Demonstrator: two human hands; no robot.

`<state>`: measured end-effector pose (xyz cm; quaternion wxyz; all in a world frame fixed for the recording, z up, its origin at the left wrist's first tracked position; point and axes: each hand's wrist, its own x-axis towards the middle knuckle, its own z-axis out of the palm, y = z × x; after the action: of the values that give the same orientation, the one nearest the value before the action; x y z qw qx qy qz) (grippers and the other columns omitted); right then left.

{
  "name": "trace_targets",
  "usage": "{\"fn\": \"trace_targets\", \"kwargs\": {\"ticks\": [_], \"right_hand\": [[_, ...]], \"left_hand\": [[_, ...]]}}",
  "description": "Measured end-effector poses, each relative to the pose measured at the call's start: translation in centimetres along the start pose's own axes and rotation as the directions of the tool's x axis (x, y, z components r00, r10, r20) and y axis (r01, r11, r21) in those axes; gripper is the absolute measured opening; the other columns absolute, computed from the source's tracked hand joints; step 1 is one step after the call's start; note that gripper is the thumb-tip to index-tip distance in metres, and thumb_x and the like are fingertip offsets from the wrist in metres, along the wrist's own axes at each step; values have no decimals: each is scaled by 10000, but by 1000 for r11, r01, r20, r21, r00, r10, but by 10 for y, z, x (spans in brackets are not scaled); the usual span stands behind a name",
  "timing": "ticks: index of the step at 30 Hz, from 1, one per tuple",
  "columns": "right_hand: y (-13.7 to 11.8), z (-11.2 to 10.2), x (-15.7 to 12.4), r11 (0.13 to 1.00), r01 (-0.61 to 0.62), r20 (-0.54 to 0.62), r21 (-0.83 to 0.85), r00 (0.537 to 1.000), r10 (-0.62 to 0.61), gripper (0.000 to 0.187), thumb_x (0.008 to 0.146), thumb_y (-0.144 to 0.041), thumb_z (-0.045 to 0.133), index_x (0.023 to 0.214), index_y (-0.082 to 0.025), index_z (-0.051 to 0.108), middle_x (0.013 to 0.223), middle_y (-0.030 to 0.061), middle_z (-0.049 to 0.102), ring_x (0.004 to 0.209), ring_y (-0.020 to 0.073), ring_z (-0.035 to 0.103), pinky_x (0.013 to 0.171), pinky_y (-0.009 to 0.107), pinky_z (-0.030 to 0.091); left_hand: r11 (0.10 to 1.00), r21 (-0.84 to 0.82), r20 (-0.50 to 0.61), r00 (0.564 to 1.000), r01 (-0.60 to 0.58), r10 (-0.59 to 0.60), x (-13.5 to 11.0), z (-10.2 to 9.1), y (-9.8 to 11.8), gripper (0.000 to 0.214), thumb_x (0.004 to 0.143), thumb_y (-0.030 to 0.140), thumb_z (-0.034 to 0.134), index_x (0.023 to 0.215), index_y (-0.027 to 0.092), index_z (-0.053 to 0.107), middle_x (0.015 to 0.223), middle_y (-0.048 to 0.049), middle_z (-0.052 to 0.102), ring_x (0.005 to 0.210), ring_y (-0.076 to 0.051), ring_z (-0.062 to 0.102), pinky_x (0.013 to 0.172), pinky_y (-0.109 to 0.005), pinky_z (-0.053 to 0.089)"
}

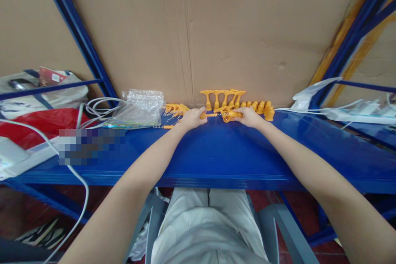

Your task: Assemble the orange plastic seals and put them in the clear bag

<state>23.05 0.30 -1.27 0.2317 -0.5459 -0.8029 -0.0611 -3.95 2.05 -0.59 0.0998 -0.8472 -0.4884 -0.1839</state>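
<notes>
My left hand [193, 119] is closed around a yellow plastic piece [203, 115]; its tip and a ribbed yellow rod [212, 115] show beside my fingers. My right hand [250, 118] grips another yellow plastic piece [236, 114] close to a yellow ring [227, 118]. Thin wire coils run between the hands. Behind them, several yellow T-shaped hammers [217, 100] stand upright against the cardboard. To the right is a row of short yellow knob-like pieces [269, 112]. Left of my left hand lie more yellow parts [173, 108] with coiled wires. My fingers hide much of what they hold.
A blue metal table [213, 156] carries everything, with a cardboard sheet [235, 29] behind it. Clear plastic bags [140, 107] lie to the left, near a white cable [82, 185] and a red bag [37, 126]. White power strips [365, 114] sit at the right.
</notes>
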Motion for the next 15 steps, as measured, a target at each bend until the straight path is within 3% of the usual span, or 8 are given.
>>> {"fn": "trace_targets", "kwargs": {"ticks": [5,9,15], "right_hand": [[-4,6,0,992,122,-84,-44,989,-125,332,868,-235,629,1180,-233,744,1178,110,738,1130,326,644,1056,571,398],[-10,9,0,976,217,-103,-23,970,-218,384,907,-220,560,1264,-223,702,1166,121,709,1104,297,631,1039,521,430],[-10,14,-3,967,255,-99,-1,962,-253,431,921,-182,508,1325,-172,657,1136,144,663,1087,276,612,991,449,490]], "left_hand": [[999,-30,-14,999,-34,34,1,4,2,334,862,285,584,1186,213,623,1050,-70,748,1015,-253,702,864,-327,521],[992,-71,-38,994,-103,100,2,9,7,333,923,280,509,1238,208,592,1154,-95,707,1069,-243,677,907,-336,517],[983,-93,-59,987,-157,152,3,12,5,306,927,290,507,1208,210,597,1148,-95,683,1086,-249,661,942,-363,513]]}}
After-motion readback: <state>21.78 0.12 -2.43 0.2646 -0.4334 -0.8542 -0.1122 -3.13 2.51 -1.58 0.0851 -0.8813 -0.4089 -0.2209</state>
